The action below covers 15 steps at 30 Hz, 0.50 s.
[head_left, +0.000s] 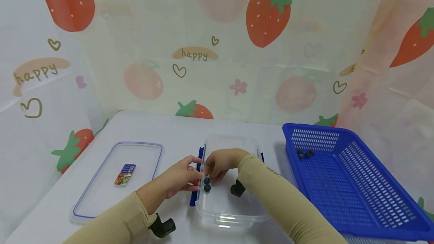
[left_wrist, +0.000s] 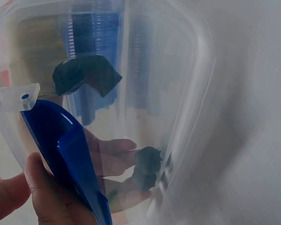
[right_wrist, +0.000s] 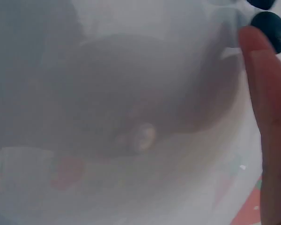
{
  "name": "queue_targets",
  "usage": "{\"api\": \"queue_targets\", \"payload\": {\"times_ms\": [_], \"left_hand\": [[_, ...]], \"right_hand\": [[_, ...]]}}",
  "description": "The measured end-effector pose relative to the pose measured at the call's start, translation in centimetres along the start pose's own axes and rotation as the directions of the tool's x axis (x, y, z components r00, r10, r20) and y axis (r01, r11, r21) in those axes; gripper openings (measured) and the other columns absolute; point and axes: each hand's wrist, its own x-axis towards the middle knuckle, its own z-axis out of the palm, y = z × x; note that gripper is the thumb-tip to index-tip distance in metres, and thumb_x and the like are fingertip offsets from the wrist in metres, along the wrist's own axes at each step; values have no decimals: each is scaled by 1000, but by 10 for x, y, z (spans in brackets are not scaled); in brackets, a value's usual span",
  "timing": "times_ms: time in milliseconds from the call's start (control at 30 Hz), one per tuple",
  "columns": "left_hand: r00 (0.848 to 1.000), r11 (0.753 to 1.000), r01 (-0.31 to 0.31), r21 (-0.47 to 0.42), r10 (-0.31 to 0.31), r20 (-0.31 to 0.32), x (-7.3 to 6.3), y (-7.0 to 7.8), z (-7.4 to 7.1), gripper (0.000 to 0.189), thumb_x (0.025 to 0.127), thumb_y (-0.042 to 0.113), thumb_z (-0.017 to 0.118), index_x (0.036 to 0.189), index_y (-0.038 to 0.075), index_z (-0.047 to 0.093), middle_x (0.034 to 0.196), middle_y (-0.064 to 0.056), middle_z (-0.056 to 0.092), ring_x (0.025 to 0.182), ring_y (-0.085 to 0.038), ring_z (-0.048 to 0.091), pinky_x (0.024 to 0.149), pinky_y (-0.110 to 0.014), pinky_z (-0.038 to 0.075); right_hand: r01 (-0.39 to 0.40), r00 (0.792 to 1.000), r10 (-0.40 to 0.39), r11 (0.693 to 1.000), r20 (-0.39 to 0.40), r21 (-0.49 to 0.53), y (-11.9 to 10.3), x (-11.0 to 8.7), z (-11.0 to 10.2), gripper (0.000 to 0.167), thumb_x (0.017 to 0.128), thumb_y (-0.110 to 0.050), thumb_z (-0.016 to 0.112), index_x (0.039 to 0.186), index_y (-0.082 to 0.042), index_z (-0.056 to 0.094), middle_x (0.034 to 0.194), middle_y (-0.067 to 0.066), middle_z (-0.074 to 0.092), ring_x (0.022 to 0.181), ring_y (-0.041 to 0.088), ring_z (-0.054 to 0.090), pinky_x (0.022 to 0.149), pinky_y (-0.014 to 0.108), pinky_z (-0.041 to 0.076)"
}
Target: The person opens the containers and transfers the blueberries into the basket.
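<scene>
A clear plastic box with blue side latches stands without its lid. Its left wall is gripped by my left hand, fingers around the blue latch. Inside the box, my right hand reaches down beside that wall. Two dark, round blueberries sit in line along the wall. Through the clear plastic, the left wrist view shows the right fingers pinching at a blueberry. In the right wrist view one fingertip lies against a blueberry.
A blue perforated basket stands at the right, with several blueberries in its far left corner. The clear lid with a blue seal lies at the left, bearing a printed label. Strawberry-print sheets hang around the white table.
</scene>
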Motion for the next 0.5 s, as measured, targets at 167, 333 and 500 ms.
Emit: {"api": "queue_targets", "payload": {"times_ms": [167,333,500], "left_hand": [[1000,1000,0,-6,0,0,0,0,0,48,88,12,59,131,13,38,91,-13,56,75,-21,57,68,-30,55],[1000,1000,-1,-7,1,-6,1,0,0,48,88,12,59,131,14,39,91,-13,56,76,-22,57,68,-31,55],[1000,1000,-3,-10,3,-4,1,-1,1,49,88,11,59,132,13,38,90,-13,56,76,-21,57,69,-31,55]], "right_hand": [[-7,1000,7,1000,9,9,0,-1,0,17,78,6,62,89,-6,67,89,10,64,77,20,63,71,30,55],[14,1000,-14,1000,10,6,1,-2,-3,17,80,5,62,91,-6,67,91,9,65,81,19,61,75,30,54],[28,999,-29,1000,-34,-7,4,0,-6,15,81,2,62,89,-8,68,89,7,66,81,19,62,75,30,54]]}}
